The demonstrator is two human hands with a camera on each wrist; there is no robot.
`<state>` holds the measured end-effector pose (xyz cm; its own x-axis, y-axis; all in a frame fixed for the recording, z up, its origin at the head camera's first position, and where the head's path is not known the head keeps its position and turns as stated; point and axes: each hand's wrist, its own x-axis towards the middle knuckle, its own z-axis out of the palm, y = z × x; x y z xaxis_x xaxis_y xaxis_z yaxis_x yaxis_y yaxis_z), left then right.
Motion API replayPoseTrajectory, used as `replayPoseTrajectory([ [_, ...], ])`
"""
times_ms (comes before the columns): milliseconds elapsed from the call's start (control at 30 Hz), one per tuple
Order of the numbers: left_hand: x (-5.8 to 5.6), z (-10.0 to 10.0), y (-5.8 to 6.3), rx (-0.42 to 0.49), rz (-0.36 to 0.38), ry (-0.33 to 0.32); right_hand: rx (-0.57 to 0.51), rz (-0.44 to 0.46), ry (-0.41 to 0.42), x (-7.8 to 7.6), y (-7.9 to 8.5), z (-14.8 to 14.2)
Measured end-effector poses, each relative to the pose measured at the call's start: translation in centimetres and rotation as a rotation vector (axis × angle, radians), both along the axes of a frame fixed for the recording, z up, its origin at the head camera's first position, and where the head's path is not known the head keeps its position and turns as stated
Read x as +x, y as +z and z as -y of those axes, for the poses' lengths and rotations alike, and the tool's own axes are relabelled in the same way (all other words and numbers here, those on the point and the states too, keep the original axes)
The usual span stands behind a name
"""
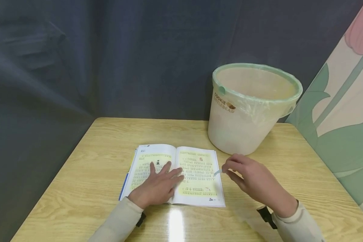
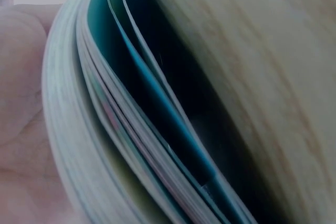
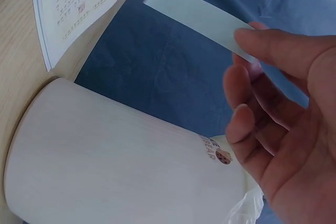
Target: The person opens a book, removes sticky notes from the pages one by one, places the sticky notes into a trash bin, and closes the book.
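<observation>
An open book (image 1: pixel 196 198) lies on the wooden table, its two printed pages tinted yellow. Spread across its left page and over the centre fold, my left hand (image 1: pixel 158 186) rests with fingers extended. The left wrist view looks at the book's page edges (image 2: pixel 100 129) from close up, with part of the palm beside them. My right hand (image 1: pixel 249 174) is raised just off the book's right edge. Between its thumb and index finger it pinches a narrow pale strip (image 3: pixel 197 17), whose free end overlaps the right page in the head view.
A white bin (image 1: pixel 236 124) with a green rim and a clear plastic liner stands at the back right of the table (image 1: pixel 87 161). A dark curtain (image 1: pixel 154 60) hangs behind. To the right is a wall panel (image 1: pixel 345 134) with a flower pattern.
</observation>
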<state>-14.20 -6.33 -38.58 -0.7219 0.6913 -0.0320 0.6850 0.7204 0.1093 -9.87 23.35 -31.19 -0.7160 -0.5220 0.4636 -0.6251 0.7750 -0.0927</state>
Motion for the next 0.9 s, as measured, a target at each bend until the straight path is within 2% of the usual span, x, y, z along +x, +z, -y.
replayPoseTrajectory([
  [300, 0.0, -0.1, 0.1, 0.003, 0.003, 0.004, -0.067, -0.086, 0.017, 0.2, 0.8, -0.4],
  [533, -0.1, -0.1, 0.0, -0.007, 0.001, 0.002, -0.143, -0.151, -0.011, 0.2, 2.0, -1.0],
  [700, -0.2, 0.0, -0.1, -0.011, -0.004, -0.007, -0.217, -0.241, 0.008, 0.3, 2.5, -1.3],
  [900, -0.2, 0.1, 0.1, -0.005, 0.003, -0.014, -0.340, -0.363, -0.021, 0.0, 3.4, -1.4],
])
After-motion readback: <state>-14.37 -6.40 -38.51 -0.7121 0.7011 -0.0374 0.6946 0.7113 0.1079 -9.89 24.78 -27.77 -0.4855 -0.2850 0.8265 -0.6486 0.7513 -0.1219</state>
